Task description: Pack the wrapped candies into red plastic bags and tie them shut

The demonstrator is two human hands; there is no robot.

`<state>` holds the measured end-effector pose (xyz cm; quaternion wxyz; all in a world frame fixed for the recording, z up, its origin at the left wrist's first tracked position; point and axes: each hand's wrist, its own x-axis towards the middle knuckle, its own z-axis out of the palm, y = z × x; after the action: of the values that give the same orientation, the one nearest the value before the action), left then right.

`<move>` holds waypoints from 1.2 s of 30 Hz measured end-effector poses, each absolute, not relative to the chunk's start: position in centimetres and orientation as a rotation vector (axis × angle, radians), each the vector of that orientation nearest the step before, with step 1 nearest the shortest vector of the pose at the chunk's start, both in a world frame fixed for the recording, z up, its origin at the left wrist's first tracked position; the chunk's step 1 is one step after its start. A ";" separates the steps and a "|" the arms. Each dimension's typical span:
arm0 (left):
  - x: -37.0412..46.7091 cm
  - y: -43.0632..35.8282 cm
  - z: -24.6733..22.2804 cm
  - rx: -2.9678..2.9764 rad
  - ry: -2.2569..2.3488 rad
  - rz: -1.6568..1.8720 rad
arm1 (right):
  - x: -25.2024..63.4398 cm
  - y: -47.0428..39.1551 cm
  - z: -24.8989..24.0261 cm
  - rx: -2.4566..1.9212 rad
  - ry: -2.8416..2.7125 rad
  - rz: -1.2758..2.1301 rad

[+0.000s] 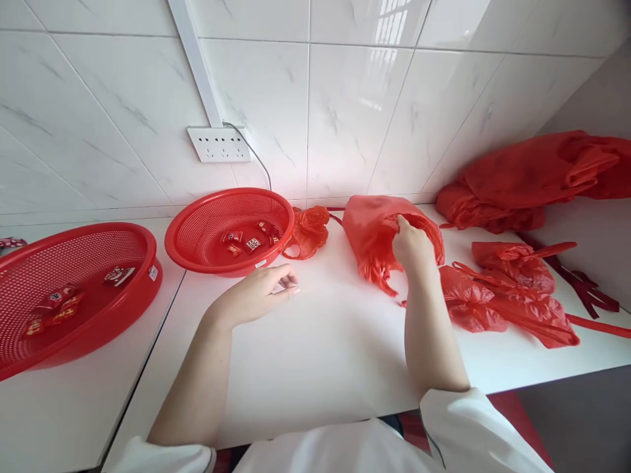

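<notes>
My left hand (272,289) hovers over the white table (305,368), just in front of the middle red basket (211,261). Its fingers are slightly curled and apart, with nothing between them. Small red candy packets (234,249) and one whitish packet (253,244) lie in that basket. My right hand (413,240) is at the mouth of a large red plastic bag (369,217) near the wall. The index finger points into the folds; the other fingertips are hidden, so its grip is unclear.
Another red basket (98,335) with several packets stands at the far left. A crumpled red bag (310,230) lies beside the middle basket. Tied red bags (522,295), dark red straps (582,286) and a large red bundle (532,171) are at right. A socket strip (220,144) is on the wall.
</notes>
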<state>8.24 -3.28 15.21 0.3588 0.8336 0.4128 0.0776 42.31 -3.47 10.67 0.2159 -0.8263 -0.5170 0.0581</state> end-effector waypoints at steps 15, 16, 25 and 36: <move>12.5 -4.5 13.7 1.541 0.871 1.001 | 33.6 -6.4 13.7 -1.126 -1.254 0.970; 12.6 -4.2 13.5 1.444 0.836 1.032 | 33.2 -6.3 13.5 -1.087 -1.247 1.045; 9.3 -1.5 14.2 1.103 1.000 1.148 | 36.1 -4.7 13.4 -1.304 -1.076 0.644; 10.0 -0.3 12.2 0.957 0.950 1.188 | 28.8 -9.8 14.3 -1.312 -2.221 0.737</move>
<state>9.98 -0.30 12.21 0.6228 0.4165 0.4138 0.5171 28.82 -9.81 14.30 0.2274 -0.4761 -0.8062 0.2676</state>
